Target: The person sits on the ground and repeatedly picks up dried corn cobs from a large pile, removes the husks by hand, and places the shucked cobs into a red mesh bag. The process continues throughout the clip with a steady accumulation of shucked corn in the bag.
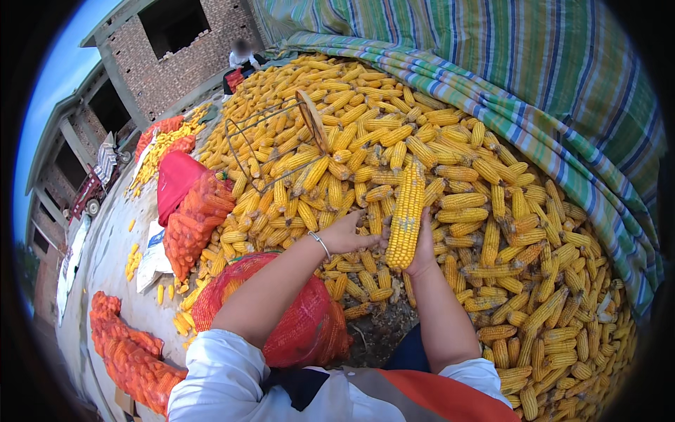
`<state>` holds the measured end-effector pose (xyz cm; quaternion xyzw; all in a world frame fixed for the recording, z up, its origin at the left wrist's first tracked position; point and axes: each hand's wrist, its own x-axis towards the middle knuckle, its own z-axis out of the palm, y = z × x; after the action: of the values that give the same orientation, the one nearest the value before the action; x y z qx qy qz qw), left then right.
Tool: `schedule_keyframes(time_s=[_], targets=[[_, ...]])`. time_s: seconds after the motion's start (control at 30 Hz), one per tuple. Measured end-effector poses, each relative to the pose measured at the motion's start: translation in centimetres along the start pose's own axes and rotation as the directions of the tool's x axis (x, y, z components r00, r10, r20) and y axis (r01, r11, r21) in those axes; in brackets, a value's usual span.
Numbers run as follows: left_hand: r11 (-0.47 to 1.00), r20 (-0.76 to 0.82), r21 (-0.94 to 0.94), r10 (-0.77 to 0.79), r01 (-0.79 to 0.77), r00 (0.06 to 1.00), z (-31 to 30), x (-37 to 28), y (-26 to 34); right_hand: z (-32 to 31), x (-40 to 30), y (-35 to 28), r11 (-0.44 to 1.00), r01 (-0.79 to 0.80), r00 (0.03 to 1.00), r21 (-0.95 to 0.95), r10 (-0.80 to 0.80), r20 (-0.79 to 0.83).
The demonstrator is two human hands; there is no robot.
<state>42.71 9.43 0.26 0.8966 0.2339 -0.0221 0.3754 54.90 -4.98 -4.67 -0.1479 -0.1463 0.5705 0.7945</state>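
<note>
A large yellow ear of corn (407,216) stands lengthwise in my right hand (422,250), its lower end towards me and a few pale, greyish patches among its kernels. To its left is my left hand (348,233), a bracelet (319,243) on the wrist, its thumb and fingers spread apart. The thumb points at the cob; whether it touches is unclear. Beneath both hands spreads a big heap of husked corn ears (464,200). Close by my left forearm sits a red mesh sack (300,316), partly hidden by that arm.
A metal-frame stool (314,124) lies tipped on the heap. Filled mesh sacks (195,227) and another mesh sack (126,351) lie left, near a white woven bag (154,258). A striped tarpaulin (527,68) borders the right. Another person (242,60) sits at the far end.
</note>
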Motion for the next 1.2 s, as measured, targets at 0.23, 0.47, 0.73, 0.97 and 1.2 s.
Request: schedule_keyframes(time_s=[0.23, 0.47, 0.73, 0.97, 1.2], targets=[[0.751, -0.111, -0.643, 0.102, -0.150, 0.989, 0.5, 0.0, 0.9, -0.4, -0.1, -0.9, 0.990, -0.014, 0.999, -0.139, 0.009, -0.039], [0.988, -0.550, 0.045, 0.146, -0.145, 0.822, -2.8, -2.6, 5.8, -0.6, -1.3, -0.4, 0.387, 0.017, 1.000, -0.922, -0.026, 0.007], [0.970, -0.326, 0.044, 0.240, -0.238, 0.915, -5.5, -4.0, 4.3, -1.0, -1.1, 0.8, 0.292, 0.178, 0.984, -0.940, -0.075, 0.163], [0.977, -0.128, 0.191, 0.120, -0.094, 0.985, -0.5, -6.0, 0.3, 1.0, -1.4, 2.5, 0.837, 0.122, 0.986, -0.533, -0.043, 0.159], [0.960, -0.213, 0.178, -0.178, 0.217, 0.961, -8.4, -15.0, -1.7, 1.8, -2.5, 2.4, 0.938, -0.045, 0.955, -0.344, -0.061, -0.291]])
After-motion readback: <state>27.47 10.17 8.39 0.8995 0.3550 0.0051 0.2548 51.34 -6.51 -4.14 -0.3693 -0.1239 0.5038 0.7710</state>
